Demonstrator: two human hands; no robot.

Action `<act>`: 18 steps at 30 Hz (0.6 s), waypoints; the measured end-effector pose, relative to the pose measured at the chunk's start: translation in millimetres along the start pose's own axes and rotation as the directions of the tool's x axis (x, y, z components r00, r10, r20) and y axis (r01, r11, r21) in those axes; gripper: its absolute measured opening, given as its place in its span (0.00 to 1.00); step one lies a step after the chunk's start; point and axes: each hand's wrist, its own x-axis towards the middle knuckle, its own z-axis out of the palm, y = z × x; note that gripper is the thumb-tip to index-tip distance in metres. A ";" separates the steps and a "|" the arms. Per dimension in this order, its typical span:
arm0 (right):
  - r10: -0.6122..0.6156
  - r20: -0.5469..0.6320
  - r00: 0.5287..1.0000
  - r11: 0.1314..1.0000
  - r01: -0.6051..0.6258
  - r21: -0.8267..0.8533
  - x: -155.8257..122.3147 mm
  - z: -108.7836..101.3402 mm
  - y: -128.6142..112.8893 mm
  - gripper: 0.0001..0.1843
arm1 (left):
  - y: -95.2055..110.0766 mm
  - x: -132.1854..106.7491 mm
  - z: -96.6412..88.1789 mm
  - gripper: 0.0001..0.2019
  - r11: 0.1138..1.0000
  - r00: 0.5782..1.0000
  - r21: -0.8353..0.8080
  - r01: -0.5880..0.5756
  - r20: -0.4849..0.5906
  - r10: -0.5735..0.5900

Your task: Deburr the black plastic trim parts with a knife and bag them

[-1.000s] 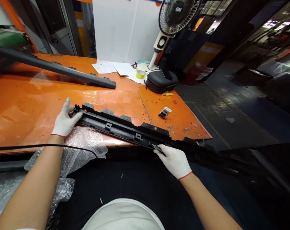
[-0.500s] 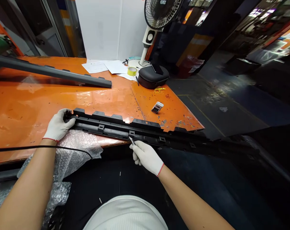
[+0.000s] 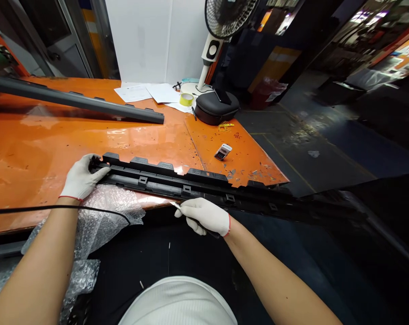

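A long black plastic trim strip (image 3: pixel 163 183) with tabs and small square clip holes lies along the front edge of the orange table, its right part running out past the table into shadow. Gripping its left end is my left hand (image 3: pixel 82 177), in a white glove, thumb on the near side. My right hand (image 3: pixel 206 215), gloved too, is closed around a craft knife (image 3: pixel 175 205). The blade points left, just in front of the strip's near edge. Part of the dark handle shows below the palm.
Bubble wrap (image 3: pixel 103 216) hangs over the table edge under my left wrist, with a black cable (image 3: pixel 55 207) crossing above it. Another trim strip (image 3: pixel 106 107) lies at the back left. A fan (image 3: pixel 211 49), yellow tape (image 3: pixel 186 99), a black case (image 3: pixel 214 108) and papers (image 3: pixel 133 93) stand behind.
My right hand has drawn the knife back from the clip hole towards me, its blade now turned further left. The rear strip has shifted slightly right. My left hand keeps its hold.
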 end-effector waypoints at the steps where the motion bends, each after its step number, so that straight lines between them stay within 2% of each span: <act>1: -0.058 -0.044 0.997 0.995 0.054 -0.079 -4.1 -2.1 2.4 0.18 | 2.5 -0.4 -1.0 0.29 1.000 1.000 -0.007 0.005 -0.006 -0.005; 2: -0.147 -0.134 0.980 0.973 0.119 -0.198 -7.9 -3.3 5.3 0.20 | 5.4 -0.9 -2.2 0.28 1.000 1.000 -0.010 0.011 -0.010 -0.011; 4: -0.358 -0.301 0.884 0.846 0.170 -0.506 -13.7 -3.6 12.0 0.22 | 11.3 -1.7 -4.6 0.27 1.000 1.000 0.009 0.023 -0.007 -0.023; 5: -0.435 -0.323 0.841 0.754 0.144 -0.641 -15.2 -3.0 15.3 0.23 | 13.8 -1.8 -5.7 0.26 0.999 1.000 0.024 0.028 -0.004 -0.028; 6: -0.479 -0.317 0.819 0.662 0.100 -0.743 -15.6 -2.2 18.2 0.24 | 15.6 -1.8 -6.5 0.27 0.999 0.999 0.036 0.033 0.000 -0.033; 8: -0.507 -0.282 0.815 0.511 0.020 -0.859 -13.6 -0.2 22.8 0.24 | 17.3 -1.2 -7.1 0.27 0.998 0.999 0.051 0.036 0.008 -0.037; 10: -0.531 -0.251 0.809 0.412 -0.012 -0.911 -9.4 1.5 25.2 0.23 | 16.3 -0.1 -6.7 0.28 0.998 0.999 0.053 0.033 0.012 -0.033; 13: -0.546 -0.235 0.804 0.358 -0.029 -0.933 -3.8 3.0 24.7 0.23 | 12.6 1.2 -5.0 0.29 0.999 1.000 0.041 0.029 0.011 -0.029; 18: -0.496 -0.240 0.834 0.353 -0.058 -0.934 -2.5 3.5 17.6 0.22 | 7.8 1.4 -3.3 0.27 0.999 1.000 0.028 0.024 -0.002 -0.024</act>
